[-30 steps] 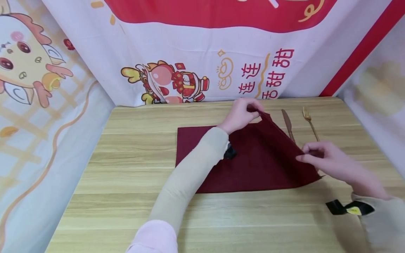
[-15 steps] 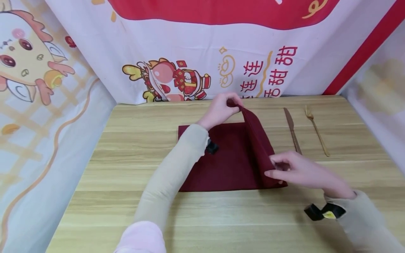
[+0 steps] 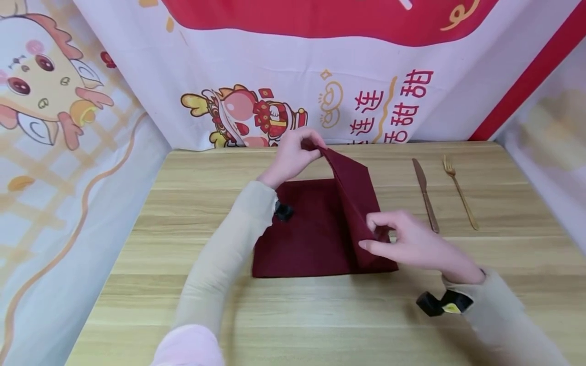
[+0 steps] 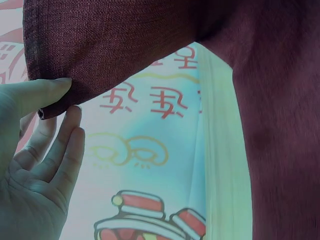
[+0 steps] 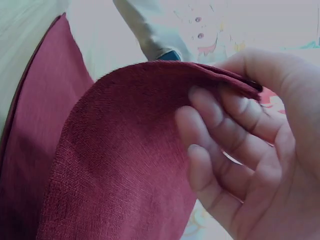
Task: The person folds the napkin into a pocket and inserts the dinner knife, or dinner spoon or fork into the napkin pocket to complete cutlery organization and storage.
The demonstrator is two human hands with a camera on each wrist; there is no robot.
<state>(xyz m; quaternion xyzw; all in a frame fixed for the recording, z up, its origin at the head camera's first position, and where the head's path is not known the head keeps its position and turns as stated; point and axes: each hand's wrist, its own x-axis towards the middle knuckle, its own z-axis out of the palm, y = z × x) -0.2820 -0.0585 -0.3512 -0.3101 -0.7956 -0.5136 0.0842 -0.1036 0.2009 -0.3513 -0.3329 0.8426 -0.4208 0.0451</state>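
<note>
A dark red cloth napkin (image 3: 302, 239) lies on the wooden table, its right part lifted and bent over toward the left. My left hand (image 3: 293, 155) pinches the far corner of the raised part; in the left wrist view the thumb (image 4: 50, 92) presses that corner against the fingers. At the near end of the same raised edge, my right hand (image 3: 407, 239) pinches the cloth between thumb and fingers. Seen from the right wrist, the cloth (image 5: 120, 150) curves up into the right hand (image 5: 250, 145), several fingers lying against its underside.
A copper-coloured table knife (image 3: 426, 195) and a gold fork (image 3: 460, 190) lie side by side to the right of the napkin. A printed white and red curtain (image 3: 256, 56) hangs along the table's far edge. Wood grain table surface (image 3: 183, 213) shows at left.
Both hands have moved left, carrying the napkin's right edge up and over toward the left. The knife and fork, partly covered before, show in full.
</note>
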